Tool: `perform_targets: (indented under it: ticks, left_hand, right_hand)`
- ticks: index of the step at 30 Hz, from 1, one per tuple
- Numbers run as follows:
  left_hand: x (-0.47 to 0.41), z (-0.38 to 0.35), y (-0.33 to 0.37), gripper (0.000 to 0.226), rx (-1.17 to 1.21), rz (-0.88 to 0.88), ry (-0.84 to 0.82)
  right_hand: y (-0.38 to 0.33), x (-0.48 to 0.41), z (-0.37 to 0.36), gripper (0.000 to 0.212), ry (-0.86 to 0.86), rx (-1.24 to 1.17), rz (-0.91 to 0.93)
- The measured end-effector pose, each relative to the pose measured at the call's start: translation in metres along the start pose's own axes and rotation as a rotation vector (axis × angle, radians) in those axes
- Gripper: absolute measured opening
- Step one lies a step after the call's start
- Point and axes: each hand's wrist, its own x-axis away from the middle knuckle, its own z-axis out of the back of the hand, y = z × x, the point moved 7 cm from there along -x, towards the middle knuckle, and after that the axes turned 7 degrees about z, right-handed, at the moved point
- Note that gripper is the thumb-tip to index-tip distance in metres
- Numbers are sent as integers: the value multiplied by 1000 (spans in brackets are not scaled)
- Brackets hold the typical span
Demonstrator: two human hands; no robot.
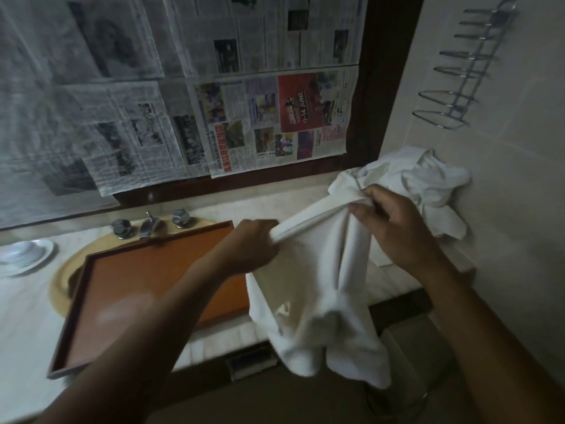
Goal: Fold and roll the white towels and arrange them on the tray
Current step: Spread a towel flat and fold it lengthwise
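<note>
From the head view, we see both hands raised over the right end of the bench (27,316), stretching the top edge of one white towel (321,286) between them. The left hand (253,243) is clenched around one bunched end of that edge, and the right hand (394,221) pinches the other end between thumb and curled fingers. The cloth hangs below them in loose vertical folds, dropping past the front of the bench. We judge the task barely begun. This towel is only being spread out, with no neat fold in it and no roll started. The brown tray (146,280) sits to the left across the sink basin (61,280), and we see no towel on it yet. A crumpled pile of white towels (428,182) waits in the far right corner against the wall, just behind the right hand, so several pieces remain to fold, roll and set down. Around the work, the taps (149,224) stand just behind the tray and a white dish (21,255) sits at the far left. Newspaper sheets (275,117) cover the mirror, and a wire rack (458,71) hangs on the right wall. The left forearm crosses above the tray. We think flat room for folding looks tight, since the tray and the pile take up much of the bench.
</note>
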Motion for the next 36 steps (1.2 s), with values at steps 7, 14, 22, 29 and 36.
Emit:
perform_targets:
  ticks: [7,14,22,29,36]
  left_hand:
    - [24,10,-86,17,672,260,329]
    - [10,67,78,29,288,-307,140]
    - [-2,72,78,20,-7,-248,120]
    - [28,-36,26,23,895,42,-190]
    - [20,22,47,13,830,-110,70]
  right_hand:
    - [35,19,52,33,76,-206,-231]
    - [12,31,-17,83,-288,128,-219]
    - [0,14,-18,10,47,288,-46]
    - [12,-1,6,25,118,-213,-164]
    - [34,17,-7,43,-64,206,-300]
